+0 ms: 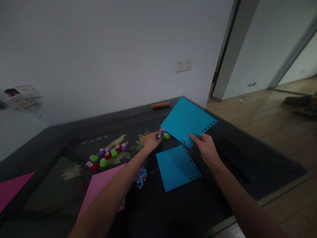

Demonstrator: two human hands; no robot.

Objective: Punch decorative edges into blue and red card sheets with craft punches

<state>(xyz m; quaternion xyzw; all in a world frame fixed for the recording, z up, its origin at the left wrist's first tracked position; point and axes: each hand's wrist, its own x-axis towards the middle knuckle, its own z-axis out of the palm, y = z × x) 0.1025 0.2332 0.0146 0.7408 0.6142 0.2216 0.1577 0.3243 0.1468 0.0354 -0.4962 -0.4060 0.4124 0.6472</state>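
The right hand [206, 147] holds a blue paper sheet [188, 120] by its near edge, fingers closed on it, so that the sheet is lifted and tilts up and away from the person, toward the far right side of the dark table [247, 158]. A row of small punched holes runs along the sheet's right edge and its near edge, just beside the gripping fingers. The left hand [150, 140] is stretched forward and rests with fingers curled on a small purple punch [158, 136]; whether it really grips it, I cannot tell. Two more punches, a purple one [163, 132] and a green one [166, 136], stand just to the right of this hand, between it and the lifted sheet. So the left hand is the nearer one to the punches. A second blue sheet [177, 167] lies flat below both hands, and paper confetti [140, 177] sits beside the left forearm. More punches [106, 156] stand in a group further left, near a pink sheet [104, 188].
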